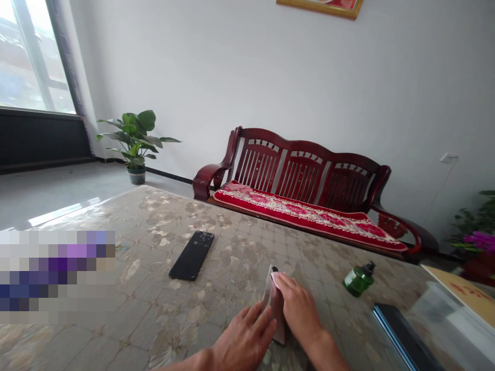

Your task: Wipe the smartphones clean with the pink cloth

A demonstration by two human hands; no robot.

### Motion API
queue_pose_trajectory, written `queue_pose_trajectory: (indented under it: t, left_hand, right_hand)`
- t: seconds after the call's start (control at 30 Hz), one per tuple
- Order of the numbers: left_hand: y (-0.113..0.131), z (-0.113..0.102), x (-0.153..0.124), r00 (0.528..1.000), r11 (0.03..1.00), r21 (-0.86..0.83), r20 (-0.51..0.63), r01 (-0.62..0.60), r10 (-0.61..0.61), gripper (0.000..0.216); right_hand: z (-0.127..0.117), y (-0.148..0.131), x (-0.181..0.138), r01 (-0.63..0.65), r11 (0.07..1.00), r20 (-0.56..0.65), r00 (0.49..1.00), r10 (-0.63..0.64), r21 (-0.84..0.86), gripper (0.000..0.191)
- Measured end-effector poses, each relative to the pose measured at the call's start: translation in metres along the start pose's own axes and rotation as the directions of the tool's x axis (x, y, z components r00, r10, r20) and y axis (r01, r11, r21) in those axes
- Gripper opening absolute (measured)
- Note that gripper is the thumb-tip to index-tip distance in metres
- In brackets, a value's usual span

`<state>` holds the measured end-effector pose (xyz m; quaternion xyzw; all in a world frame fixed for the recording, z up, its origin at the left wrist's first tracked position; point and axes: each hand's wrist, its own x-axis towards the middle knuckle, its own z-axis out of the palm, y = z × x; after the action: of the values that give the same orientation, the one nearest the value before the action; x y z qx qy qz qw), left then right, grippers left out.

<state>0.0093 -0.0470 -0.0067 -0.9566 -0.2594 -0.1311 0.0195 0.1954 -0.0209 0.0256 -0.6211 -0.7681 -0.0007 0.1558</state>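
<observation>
On a table with a patterned beige cover [162, 242], both my hands meet at a pinkish flat phone-like device [270, 296] held on edge. My left hand [243, 340] grips its near left side with fingers pressed against it. Over its top right side lies my right hand [299, 309], fingers closed along the edge. A black phone [192, 255] lies flat to the left, apart from my hands. A small green bottle with a black cap [359, 279] lies on its side to the right.
A dark flat device [402, 335] and a glass edge sit at the near right. A blurred patch covers the table's left. Behind the table stand a red wooden bench [301, 190] with a cushion, a potted plant [135, 141] and a window.
</observation>
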Motion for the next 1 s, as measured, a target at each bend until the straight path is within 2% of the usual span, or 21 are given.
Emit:
queue_pose_trajectory:
  t: [0.17, 0.33, 0.43, 0.6, 0.8, 1.0]
  left_hand:
    - [-0.002, 0.008, 0.0, 0.998, 0.998, 0.055, -0.053, -0.013, 0.016, 0.038]
    - [0.0, 0.004, 0.001, 0.996, 0.997, 0.076, -0.081, -0.022, 0.028, 0.033]
    - [0.003, 0.002, 0.001, 0.995, 0.996, 0.086, -0.087, -0.032, 0.04, 0.03]
    - [0.004, 0.002, 0.0, 0.996, 0.996, 0.086, -0.085, -0.026, 0.034, 0.031]
    - [0.001, -0.007, 0.003, 0.996, 0.999, 0.032, -0.088, 0.026, -0.023, 0.022]
    - [-0.003, -0.017, 0.004, 0.998, 0.999, 0.04, -0.065, 0.01, -0.007, 0.027]
  right_hand:
    - [0.004, 0.002, 0.005, -0.053, 0.999, -0.017, 0.998, 0.053, 0.001, 0.047]
    - [0.002, -0.005, -0.023, 0.07, 0.997, 0.039, 0.997, -0.071, 0.018, 0.059]
    - [0.0, -0.006, -0.027, 0.084, 0.996, 0.052, 0.995, -0.085, 0.026, 0.06]
    - [-0.004, -0.016, -0.006, 0.073, 0.994, 0.038, 0.996, -0.076, 0.076, 0.054]
    - [-0.006, -0.031, 0.02, 0.186, 0.967, 0.053, 0.979, -0.198, 0.173, 0.051]
    - [-0.004, -0.024, 0.014, 0.038, 0.998, 0.06, 0.997, -0.041, 0.053, 0.051]
